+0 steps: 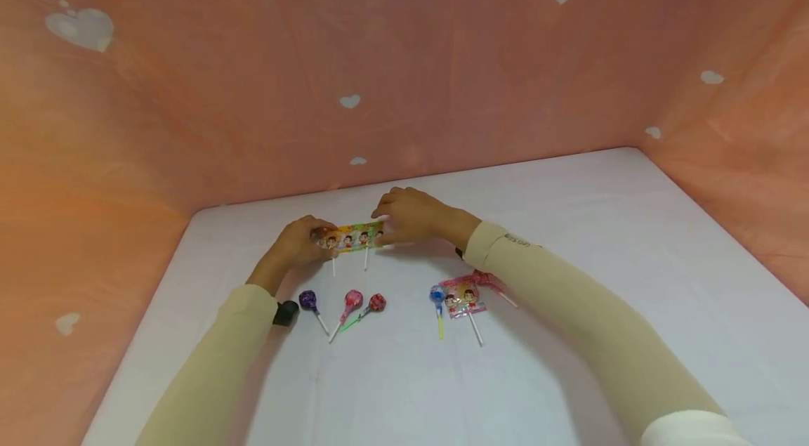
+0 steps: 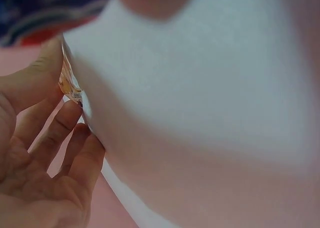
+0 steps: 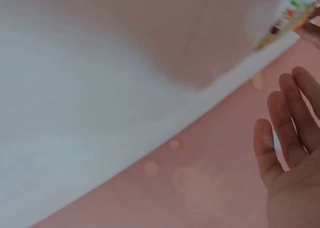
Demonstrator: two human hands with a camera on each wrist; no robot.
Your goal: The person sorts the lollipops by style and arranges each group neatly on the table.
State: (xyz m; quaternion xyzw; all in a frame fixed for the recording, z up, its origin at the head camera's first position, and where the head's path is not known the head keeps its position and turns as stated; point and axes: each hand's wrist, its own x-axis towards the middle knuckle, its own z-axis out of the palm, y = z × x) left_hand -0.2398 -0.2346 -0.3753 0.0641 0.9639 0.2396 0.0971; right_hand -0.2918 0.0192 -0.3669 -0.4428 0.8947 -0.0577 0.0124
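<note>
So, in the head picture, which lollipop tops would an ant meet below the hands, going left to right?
Purple wrapped ball, pink wrapped ball, red wrapped ball, blue wrapped ball, flat pink printed packet.

A yellow-green, cartoon-printed lollipop packet (image 1: 349,241) is stretching near the table's (image 1: 379,390) far edge, white sticks (image 1: 366,260) pointing nearward.

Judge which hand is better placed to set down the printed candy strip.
Probably the left: the left hand pinches the printed candy strip at one end, while the right hand, near the other end, has its fingers extended, not curled round it.
</note>
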